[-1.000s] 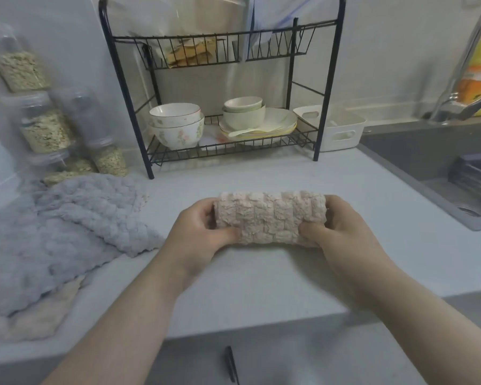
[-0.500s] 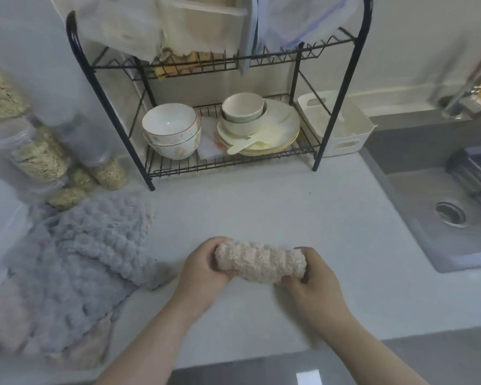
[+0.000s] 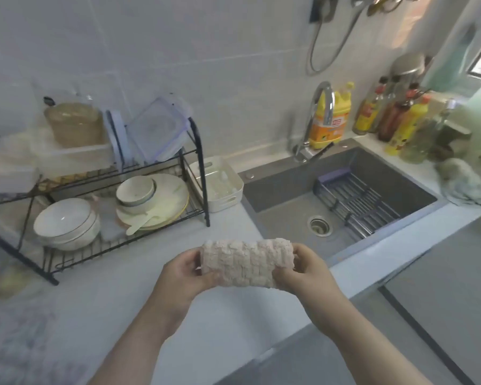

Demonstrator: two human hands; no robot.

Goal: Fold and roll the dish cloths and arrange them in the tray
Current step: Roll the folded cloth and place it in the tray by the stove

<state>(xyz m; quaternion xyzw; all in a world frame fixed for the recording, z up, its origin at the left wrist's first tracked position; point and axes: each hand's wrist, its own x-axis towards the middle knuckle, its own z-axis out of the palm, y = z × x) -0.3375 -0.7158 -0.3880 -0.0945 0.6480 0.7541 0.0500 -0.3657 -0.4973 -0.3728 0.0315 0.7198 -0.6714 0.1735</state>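
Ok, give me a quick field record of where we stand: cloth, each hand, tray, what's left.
cloth: pinkish dish cloth, rolled into a cylinder, held crosswise
left hand: left hand grips the roll's left end
right hand: right hand grips its right end
tray: white tray on the counter, between dish rack and sink; no cloth visible inside
remaining: grey cloth, blurred, lower left on the counter
stage: roll made, not yet in the tray
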